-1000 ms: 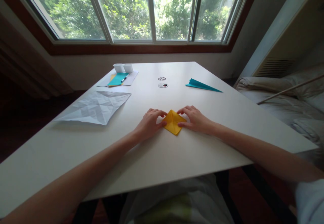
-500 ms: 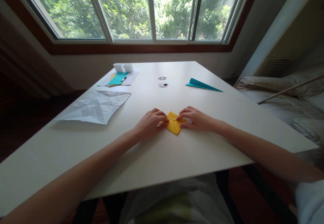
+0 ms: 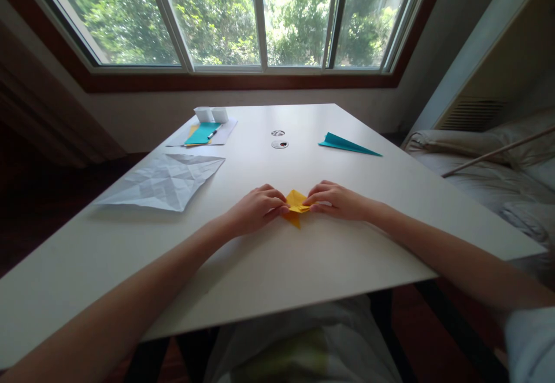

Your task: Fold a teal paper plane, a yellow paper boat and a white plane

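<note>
A small folded yellow paper [image 3: 295, 203] lies on the white table [image 3: 277, 267] in front of me. My left hand [image 3: 255, 207] pinches its left side with fingertips and thumb. From the right, my right hand [image 3: 336, 200] pinches the other side. The two hands almost meet over the paper, and most of it is hidden under the fingers; only a small top part and a lower point show.
A creased white sheet [image 3: 165, 182] lies at the left. Farther back are teal and white papers with a pen [image 3: 203, 133] and two small white boxes [image 3: 211, 114]. A teal paper plane [image 3: 347, 144] lies at the right. Two round caps [image 3: 279, 140] sit mid-table. Bedding is to the right.
Both hands have moved inward toward each other over the yellow paper, folding its sides in; much less of the paper shows now than a second ago.
</note>
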`<state>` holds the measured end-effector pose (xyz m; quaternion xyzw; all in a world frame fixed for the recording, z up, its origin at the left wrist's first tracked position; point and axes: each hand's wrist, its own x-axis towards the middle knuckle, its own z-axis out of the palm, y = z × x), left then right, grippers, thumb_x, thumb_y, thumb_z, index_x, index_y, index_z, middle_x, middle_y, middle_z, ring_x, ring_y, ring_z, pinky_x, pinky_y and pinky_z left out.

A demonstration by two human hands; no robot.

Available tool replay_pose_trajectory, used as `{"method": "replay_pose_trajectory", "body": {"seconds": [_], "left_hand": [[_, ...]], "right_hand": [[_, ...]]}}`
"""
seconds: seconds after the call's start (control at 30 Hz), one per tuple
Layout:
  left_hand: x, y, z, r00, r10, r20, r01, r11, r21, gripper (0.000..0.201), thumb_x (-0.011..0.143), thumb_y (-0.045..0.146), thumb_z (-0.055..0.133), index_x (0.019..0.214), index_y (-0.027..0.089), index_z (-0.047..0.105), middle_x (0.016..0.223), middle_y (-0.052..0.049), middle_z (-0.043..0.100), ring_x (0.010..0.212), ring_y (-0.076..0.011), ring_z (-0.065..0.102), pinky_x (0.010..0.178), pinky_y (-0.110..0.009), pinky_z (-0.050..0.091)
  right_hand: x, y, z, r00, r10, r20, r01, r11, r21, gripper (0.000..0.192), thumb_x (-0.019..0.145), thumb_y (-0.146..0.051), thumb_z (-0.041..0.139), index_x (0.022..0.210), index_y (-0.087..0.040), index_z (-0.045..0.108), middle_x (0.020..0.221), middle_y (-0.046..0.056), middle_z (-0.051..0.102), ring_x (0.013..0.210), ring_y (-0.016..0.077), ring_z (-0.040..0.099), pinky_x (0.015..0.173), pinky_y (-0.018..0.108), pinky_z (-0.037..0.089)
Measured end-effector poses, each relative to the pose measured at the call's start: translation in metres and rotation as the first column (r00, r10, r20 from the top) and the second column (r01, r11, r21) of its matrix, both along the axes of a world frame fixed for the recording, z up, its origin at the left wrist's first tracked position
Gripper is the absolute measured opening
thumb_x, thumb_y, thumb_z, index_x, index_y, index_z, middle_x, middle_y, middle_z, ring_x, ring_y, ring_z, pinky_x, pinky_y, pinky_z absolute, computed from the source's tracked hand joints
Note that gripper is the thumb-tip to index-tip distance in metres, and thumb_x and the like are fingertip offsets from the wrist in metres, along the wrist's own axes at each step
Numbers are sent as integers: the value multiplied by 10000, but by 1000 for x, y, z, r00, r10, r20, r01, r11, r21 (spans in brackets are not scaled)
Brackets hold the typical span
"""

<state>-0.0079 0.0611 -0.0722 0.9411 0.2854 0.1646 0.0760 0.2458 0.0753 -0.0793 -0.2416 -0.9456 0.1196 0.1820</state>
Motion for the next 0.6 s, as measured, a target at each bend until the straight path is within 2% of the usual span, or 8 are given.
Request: {"method": "replay_pose_trajectory", "body": {"seconds": [0.17,0.6], "left_hand": [[1,-1,1,1000,16,24,-16,1000,-19,283,914,265,389,896,198,664,955,-57,658,901,-174,544,833,-313,421],[2,2,0,995,61,78,-54,994,-94,320,925,287,350,911,191,656,933,-54,668,908,-167,557,858,-292,416]], "right_hand": [[-3,-3,4,999,-42,13,42,999,-13,331,922,-334,370,930,-183,665,945,82,631,880,177,531,818,330,426],[-5,-1,4,995,-102,-20,100,992,-74,344,934,-314,327,909,-188,646,900,67,642,853,171,541,793,318,440]]}}
